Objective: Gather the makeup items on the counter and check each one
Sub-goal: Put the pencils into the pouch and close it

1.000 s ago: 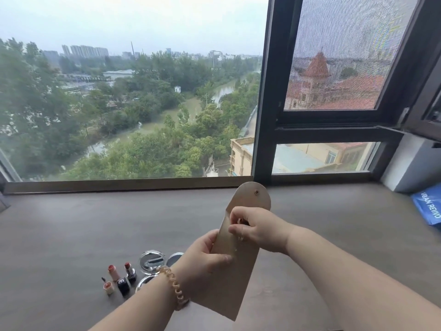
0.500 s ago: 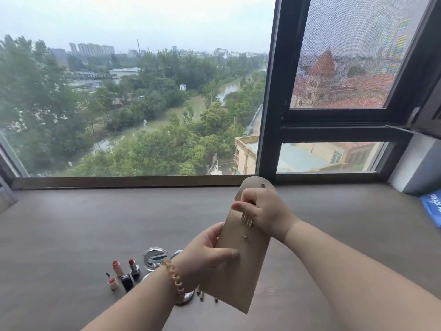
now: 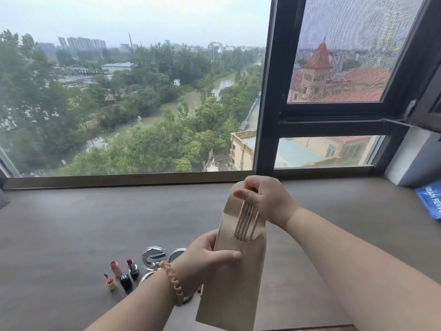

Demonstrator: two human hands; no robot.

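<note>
Above the desk point(image 3: 71, 235), both hands hold a tan pouch point(image 3: 232, 297).
Left hand point(image 3: 205, 258) grips its middle; at 1 o'clock, right hand point(image 3: 267, 199) pinches slim metal handles point(image 3: 247, 220) at its mouth; lipsticks point(image 3: 124, 273) lie at 9 o'clock.

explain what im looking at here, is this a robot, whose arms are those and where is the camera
There is no robot here. A person works with two bare hands, and one wide-angle camera worn on their head looks forward and down, so the arms reach in from the bottom edge. The left hand, with a beaded bracelet at the wrist, holds a tan pouch. The right hand grips the tops of some thin metallic sticks, probably makeup brush handles, which stand half out of the pouch. On the grey counter by the window lie open lipsticks and round silver compacts, partly hidden behind the left arm. A blue packet lies far right.
</note>
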